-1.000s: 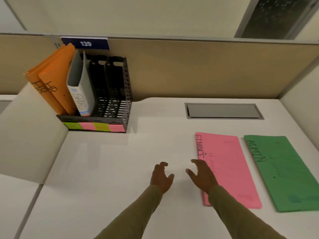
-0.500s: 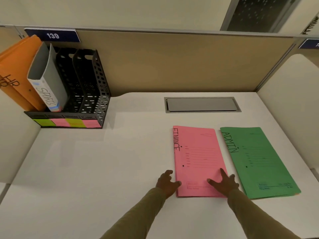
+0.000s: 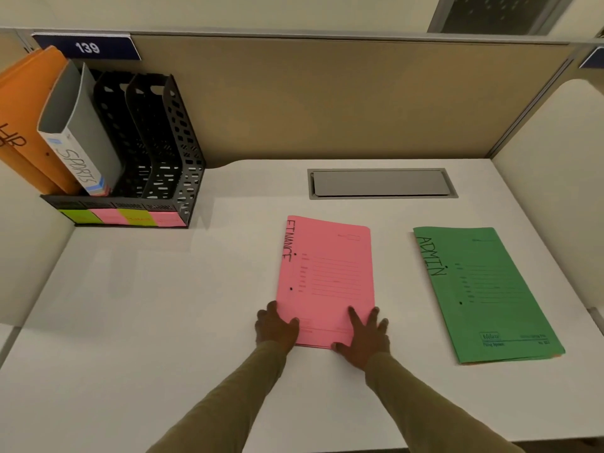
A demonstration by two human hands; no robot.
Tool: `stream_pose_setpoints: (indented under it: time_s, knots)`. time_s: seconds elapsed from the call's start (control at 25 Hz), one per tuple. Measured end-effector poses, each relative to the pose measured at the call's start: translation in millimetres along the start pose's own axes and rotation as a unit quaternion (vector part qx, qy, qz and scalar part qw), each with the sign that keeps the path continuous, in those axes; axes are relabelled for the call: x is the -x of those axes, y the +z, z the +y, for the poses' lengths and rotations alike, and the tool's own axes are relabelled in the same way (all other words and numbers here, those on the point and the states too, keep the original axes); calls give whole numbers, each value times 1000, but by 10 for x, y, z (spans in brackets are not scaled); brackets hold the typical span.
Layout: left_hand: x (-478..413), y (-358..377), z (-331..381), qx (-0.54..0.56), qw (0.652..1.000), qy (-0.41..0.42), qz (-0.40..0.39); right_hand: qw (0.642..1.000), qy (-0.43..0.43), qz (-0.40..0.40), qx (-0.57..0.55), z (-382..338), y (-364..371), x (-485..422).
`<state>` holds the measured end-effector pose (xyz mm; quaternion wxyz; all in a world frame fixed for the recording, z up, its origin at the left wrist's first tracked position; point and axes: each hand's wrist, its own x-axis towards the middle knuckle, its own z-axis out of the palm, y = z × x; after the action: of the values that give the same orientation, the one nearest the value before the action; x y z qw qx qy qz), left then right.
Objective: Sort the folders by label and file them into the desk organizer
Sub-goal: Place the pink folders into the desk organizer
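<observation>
A pink folder [image 3: 327, 276] marked FINANCE lies on the white desk [image 3: 163, 305], its near end slightly raised. My left hand [image 3: 276, 325] grips its near left corner and my right hand [image 3: 362, 335] holds its near right corner, fingers spread on top. A green folder [image 3: 483, 295] marked ADMIN lies flat to the right. At the back left stands a black mesh desk organizer [image 3: 170, 148] with coloured labels along its front. Orange HR folders [image 3: 19, 103] fill its leftmost slot and a grey SPORTS folder [image 3: 81, 132] the one beside it; the two right slots hold nothing.
A grey cable hatch [image 3: 382, 184] is set into the desk behind the folders. Beige partition walls [image 3: 327, 99] close the back and right side. A blue plate reading 139 [image 3: 87, 47] hangs above the organizer. A lower partition stands at the left.
My hands went from hovering over the bare desk to gripping the pink folder's near corners. The folder has shifted left, away from the green one, and the view has turned right.
</observation>
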<state>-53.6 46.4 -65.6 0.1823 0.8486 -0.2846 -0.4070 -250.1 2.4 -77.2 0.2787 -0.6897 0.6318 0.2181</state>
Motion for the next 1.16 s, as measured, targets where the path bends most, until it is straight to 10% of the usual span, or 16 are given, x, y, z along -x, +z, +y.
stream_pose_setpoints:
  time_s: [0.32, 0.56, 1.16]
  knots:
    - [-85, 56, -44, -205, 976, 73, 24, 983, 76, 160, -41, 882, -697, -267]
    - [-106, 167, -74, -362, 926, 104, -27, 982, 183, 39, -33, 1857, -647, -379]
    - [-82, -200, -544, -371, 923, 98, -8, 995, 44, 28, 86, 266, -198, -66]
